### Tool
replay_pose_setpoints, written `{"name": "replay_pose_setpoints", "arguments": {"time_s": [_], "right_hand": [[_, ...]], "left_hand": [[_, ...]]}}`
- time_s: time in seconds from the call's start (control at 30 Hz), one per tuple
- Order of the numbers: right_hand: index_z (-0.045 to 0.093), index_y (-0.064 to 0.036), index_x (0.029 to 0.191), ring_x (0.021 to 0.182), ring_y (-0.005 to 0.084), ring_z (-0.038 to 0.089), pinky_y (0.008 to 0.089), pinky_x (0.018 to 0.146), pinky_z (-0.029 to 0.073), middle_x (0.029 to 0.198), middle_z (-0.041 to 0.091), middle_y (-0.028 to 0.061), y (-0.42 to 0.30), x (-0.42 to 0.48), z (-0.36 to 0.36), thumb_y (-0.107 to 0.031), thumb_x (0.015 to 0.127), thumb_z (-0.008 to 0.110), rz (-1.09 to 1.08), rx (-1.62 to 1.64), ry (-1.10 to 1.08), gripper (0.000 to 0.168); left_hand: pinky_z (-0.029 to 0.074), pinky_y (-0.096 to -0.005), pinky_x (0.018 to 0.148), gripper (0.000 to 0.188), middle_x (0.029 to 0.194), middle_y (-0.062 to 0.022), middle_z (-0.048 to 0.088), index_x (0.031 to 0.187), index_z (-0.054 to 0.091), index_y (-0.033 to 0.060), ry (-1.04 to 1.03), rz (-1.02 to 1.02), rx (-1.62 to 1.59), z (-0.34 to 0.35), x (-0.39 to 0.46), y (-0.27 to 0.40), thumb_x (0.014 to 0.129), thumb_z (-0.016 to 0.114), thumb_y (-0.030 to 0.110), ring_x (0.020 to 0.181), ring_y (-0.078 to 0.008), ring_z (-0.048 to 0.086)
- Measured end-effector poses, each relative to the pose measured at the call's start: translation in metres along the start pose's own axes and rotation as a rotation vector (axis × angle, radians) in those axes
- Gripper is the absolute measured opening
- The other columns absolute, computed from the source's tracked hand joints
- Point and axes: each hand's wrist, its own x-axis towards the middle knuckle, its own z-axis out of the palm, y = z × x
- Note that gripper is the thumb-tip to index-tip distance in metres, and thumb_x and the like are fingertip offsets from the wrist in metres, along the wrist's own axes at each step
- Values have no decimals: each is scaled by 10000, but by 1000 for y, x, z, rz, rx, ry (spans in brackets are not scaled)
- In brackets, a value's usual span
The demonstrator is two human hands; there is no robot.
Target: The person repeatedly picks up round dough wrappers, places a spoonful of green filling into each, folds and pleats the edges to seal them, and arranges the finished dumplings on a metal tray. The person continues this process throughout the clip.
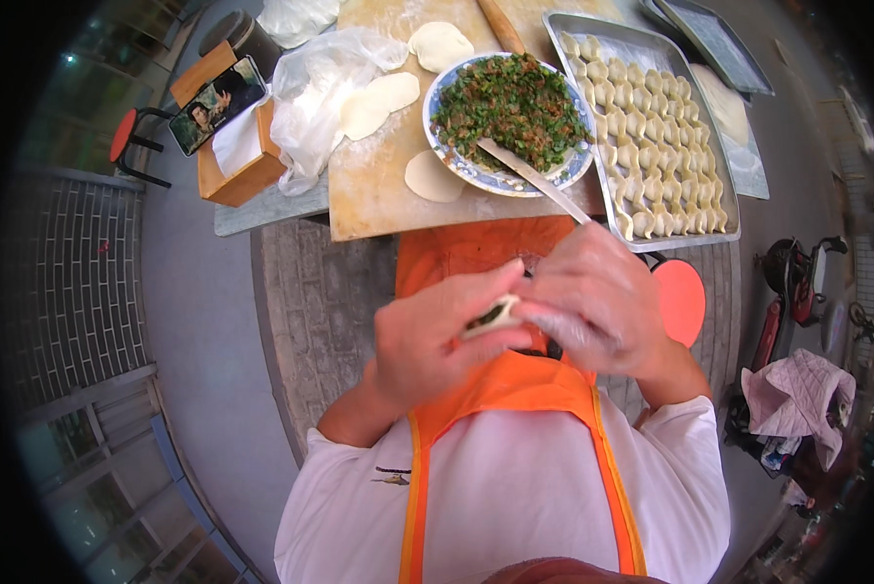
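Just beyond the board's edge, my left hand (pixel 437 328) is closed around a partly folded dumpling (pixel 491 317) with green filling showing in its opening. My right hand (pixel 597 299) meets it from the right, its fingers at the dumpling's edge, and also holds the handle of a flat metal spatula (pixel 535 179). The spatula's tip rests in the chopped green and brown filling (pixel 513 106), heaped in a blue-and-white bowl (pixel 473 177). A round dough wrapper (pixel 434 177) lies partly beneath the bowl. More wrappers (pixel 378 106) lie at the bowl's left. Motion blurs both hands.
Rows of folded dumplings fill much of a metal tray (pixel 735 212) at the right. A rolling pin (pixel 502 28) lies behind the bowl on the wooden board (pixel 378 212). A plastic bag of flour (pixel 320 95), a wooden tissue box (pixel 239 175) and a propped phone (pixel 218 106) stand left.
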Motion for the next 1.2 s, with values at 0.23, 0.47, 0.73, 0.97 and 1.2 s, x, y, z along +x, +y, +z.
{"name": "replay_pose_setpoints", "arguments": {"time_s": [0.23,0.47,0.73,0.97,1.2], "right_hand": [[711,-61,1038,807,256,651,385,720,533,971,691,63,-21,-3,7,-77,827,851,-85,-41,18,254],[719,-35,1023,800,269,665,365,685,535,954,691,82,-13,-7,14,7,704,819,-122,-139,104,337],[725,-58,1052,829,278,649,375,709,532,990,670,72,-14,-4,11,11,702,827,-100,-191,20,371],[711,-67,1018,789,298,633,383,684,507,947,676,82,-21,-3,14,-32,801,819,-48,-250,47,244],[704,-30,1009,728,281,602,375,633,475,851,667,99,-22,16,18,-2,845,779,41,-177,-32,182]], "left_hand": [[551,-411,1018,942,1373,-297,630,1406,520,-160,-51,180,-425,20,19,-16,922,694,629,1216,-364,677],[563,-384,984,772,1298,-292,679,1361,563,-171,-49,118,-320,19,20,-6,1028,498,523,1158,-332,707],[559,-438,1002,529,1326,-324,646,1360,560,-170,15,169,-388,14,14,-5,1014,571,230,1185,-399,693],[559,-456,995,509,1302,-346,644,1348,544,-195,49,332,-204,17,16,-12,996,507,172,1155,-436,693],[590,-418,885,425,1131,-297,707,1323,575,-154,130,153,-238,14,6,-18,1063,413,140,991,-385,739]]}}
